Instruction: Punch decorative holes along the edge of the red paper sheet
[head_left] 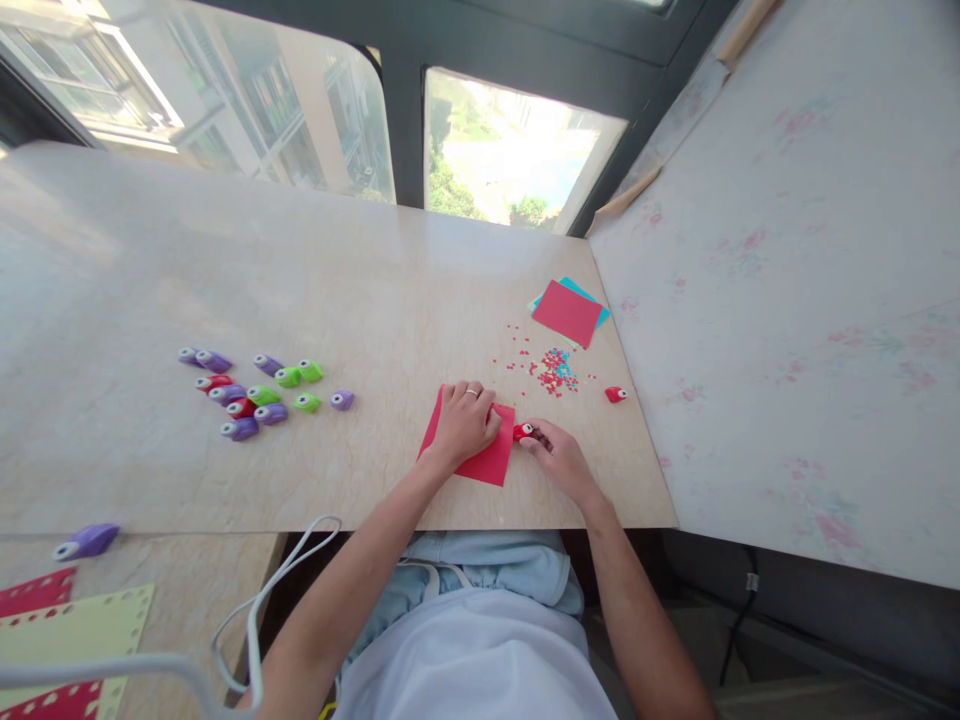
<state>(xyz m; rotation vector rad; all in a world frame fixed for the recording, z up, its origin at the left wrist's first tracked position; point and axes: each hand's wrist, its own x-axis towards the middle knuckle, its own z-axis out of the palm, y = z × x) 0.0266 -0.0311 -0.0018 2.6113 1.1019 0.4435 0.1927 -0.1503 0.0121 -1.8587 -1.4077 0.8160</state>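
Observation:
A sheet of red paper (484,467) lies on the table in front of me. My left hand (466,428) rests over its upper part, holding it against the tabletop, fingers bent and a ring on one of them. At the sheet's right edge is a small red craft punch (523,431) with a white top. My right hand (559,455) grips this punch from the right between thumb and fingers. The punch meets the paper's edge; whether the paper is inside its slot, I cannot tell.
Small red and blue paper cutouts (556,372) lie scattered beyond my hands, near stacked coloured sheets (568,313). Another red punch (616,395) stands rightward. Several purple, green and red punches (255,395) are grouped left. A white cable (255,610) hangs beside my left arm.

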